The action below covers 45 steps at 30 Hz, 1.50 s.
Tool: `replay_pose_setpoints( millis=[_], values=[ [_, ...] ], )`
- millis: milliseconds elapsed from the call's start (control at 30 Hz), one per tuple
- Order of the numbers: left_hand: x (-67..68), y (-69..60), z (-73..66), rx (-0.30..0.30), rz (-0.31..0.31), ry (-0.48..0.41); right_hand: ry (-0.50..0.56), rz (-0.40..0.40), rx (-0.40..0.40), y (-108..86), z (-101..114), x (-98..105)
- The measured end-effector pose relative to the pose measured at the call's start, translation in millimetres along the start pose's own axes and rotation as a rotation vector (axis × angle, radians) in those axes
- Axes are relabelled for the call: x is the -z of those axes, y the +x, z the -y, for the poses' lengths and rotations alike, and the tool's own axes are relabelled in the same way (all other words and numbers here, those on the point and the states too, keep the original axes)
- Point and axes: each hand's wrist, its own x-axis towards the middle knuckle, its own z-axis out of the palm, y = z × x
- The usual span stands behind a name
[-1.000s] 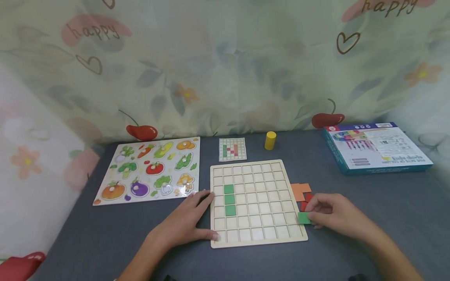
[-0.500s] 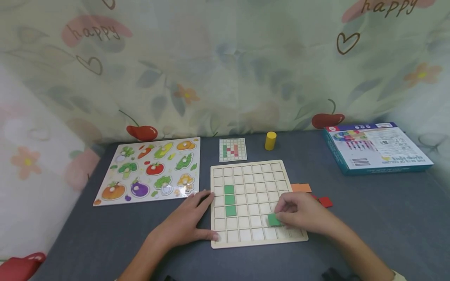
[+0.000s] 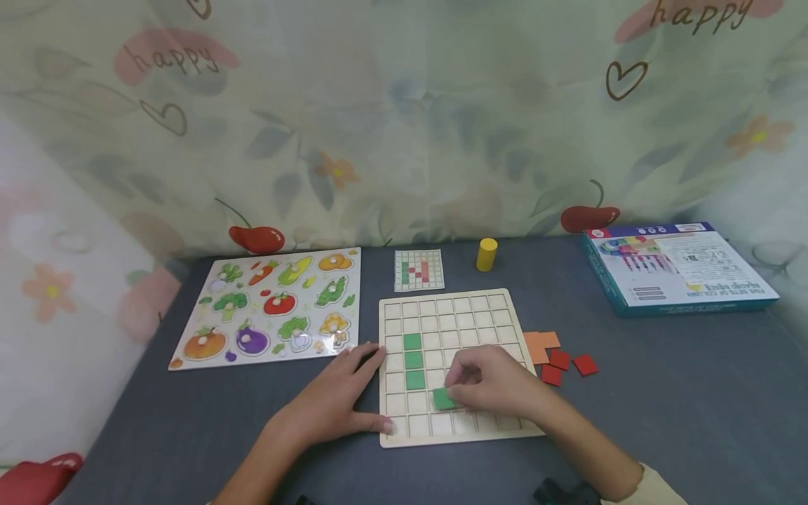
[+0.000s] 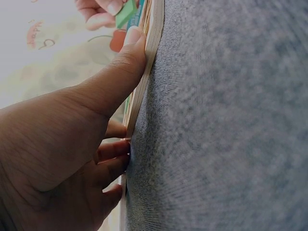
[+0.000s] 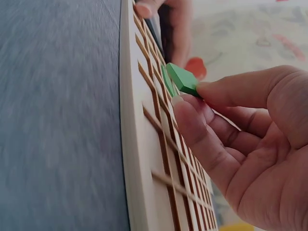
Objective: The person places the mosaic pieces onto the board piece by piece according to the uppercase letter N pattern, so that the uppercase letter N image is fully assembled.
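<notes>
green tile (image 3: pixel 444 399): held by one edge in the narrow pinch of my right hand (image 3: pixel 495 379), thumb and fingers (image 5: pixel 192 125) closed on it, much of its face projecting clear. position: tilted, above the board (image 3: pixel 466 440), right of and slightly nearer me than the three seated green tiles (image 3: pixel 414 360). step in hand, in my judgement: placing this tile at the near end of that column, consistent with the pattern card (image 3: pixel 419 271) behind the board. next move calls for bringing it over the bare cell next to the nearest seated tile, levelling it and lowering it inside the ridges. my left hand (image 3: pixel 337 400) holds no tile; thumb on the near left corner, spread wide from the fingers at the left edge. red tiles (image 3: pixel 586 364) lie on the bench (image 3: pixel 189 428), right of the board.
</notes>
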Motion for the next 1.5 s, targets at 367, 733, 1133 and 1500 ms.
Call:
replay_pose_setpoints(
  millis=[367,733,1133,1500],
  values=[
    [-1.1,-0.4,1.1,-0.008,-0.019,0.007,-0.136,-0.004,0.042,18.3,11,-24],
    [-0.7,-0.7,1.3,-0.012,-0.019,-0.007,-0.176,0.03,0.061,19.7,15,-32],
    [-0.4,-0.9,0.7,-0.006,-0.011,-0.001,-0.285,0.063,0.177,17.2,15,-35],
    [0.0,-0.9,0.7,-0.016,-0.011,-0.003,-0.395,0.003,0.157,19.8,19,-41]
  ],
)
